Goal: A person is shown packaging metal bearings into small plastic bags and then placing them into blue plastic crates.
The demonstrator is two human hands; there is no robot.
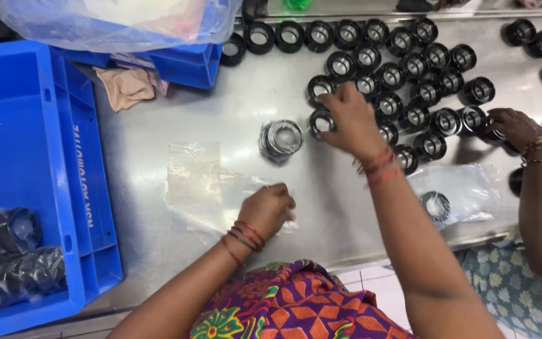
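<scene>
Black ring (322,122) half hidden, right hand (352,122)

A black ring with a pale metal core (321,122) stands upright on the steel counter (233,107). A clear, crumpled plastic bag (205,188) lies flat nearby.

Counts, steel table (233,119):
- Black rings (403,69), standing loose, far right: roughly thirty-five; exact number unclear at frame edges.
- Blue crates (26,125): two.
- Wrapped ring bundles (14,257) in near-left crate: two.
- Bagged ring stacks on table (280,139): two.
- Hands: three, one a co-worker's (512,125).
</scene>
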